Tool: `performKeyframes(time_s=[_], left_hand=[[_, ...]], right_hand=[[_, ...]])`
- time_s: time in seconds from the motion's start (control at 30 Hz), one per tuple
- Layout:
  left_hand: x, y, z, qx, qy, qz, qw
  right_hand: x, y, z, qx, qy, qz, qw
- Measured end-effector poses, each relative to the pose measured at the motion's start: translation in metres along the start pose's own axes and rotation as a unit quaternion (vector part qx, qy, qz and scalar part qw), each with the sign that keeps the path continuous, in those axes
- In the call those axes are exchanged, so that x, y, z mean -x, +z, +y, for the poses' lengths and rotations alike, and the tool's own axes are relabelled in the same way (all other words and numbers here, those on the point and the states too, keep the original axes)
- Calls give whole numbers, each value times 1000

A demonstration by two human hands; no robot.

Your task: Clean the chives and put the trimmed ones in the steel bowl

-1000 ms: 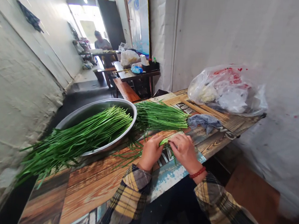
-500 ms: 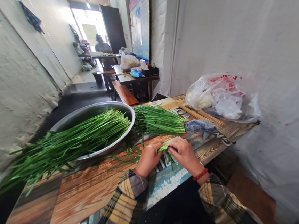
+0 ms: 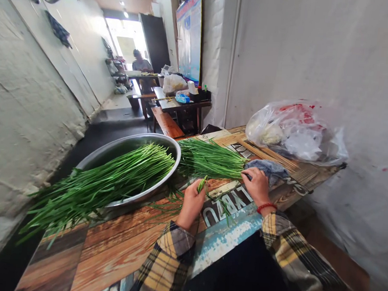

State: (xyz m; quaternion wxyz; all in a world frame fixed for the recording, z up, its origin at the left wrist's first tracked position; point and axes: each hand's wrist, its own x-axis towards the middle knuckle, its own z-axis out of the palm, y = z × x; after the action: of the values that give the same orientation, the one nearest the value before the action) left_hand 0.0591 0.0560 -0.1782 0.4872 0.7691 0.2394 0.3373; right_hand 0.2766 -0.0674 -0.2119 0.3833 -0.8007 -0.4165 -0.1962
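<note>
Head view: the left hand is closed, pinching a small bunch of green stalks between thumb and fingers, above the table; the right hand has its fingertips drawn together at the cut ends of the stalk pile, just beside a grey cloth, though whether they grip a stalk I cannot tell; half a second ago both hands met at the small bunch, whereas now they are apart, the bunch in the left alone.
</note>
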Motion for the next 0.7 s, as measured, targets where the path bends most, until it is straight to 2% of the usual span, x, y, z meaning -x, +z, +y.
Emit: performKeyframes(time_s=[0.1,0.23,0.3,0.4,0.53,0.7], left_hand=[[0,1,-3,-19,3,28,999],[1,0,1,-36,29,27,999],[2,-1,6,-57,63,23,996],[5,-1,11,-90,100,6,991],[8,3,14,-167,115,-65,977],[8,6,12,-248,102,-122,956]], right_hand=[[8,-4,-10,-120,20,4,993],[24,-9,-31,-255,94,-44,961],[34,-10,-41,-272,99,-65,955],[47,-10,-54,-283,65,-86,953],[53,-9,-61,-293,32,-96,951],[53,-4,-63,-345,78,-113,929]])
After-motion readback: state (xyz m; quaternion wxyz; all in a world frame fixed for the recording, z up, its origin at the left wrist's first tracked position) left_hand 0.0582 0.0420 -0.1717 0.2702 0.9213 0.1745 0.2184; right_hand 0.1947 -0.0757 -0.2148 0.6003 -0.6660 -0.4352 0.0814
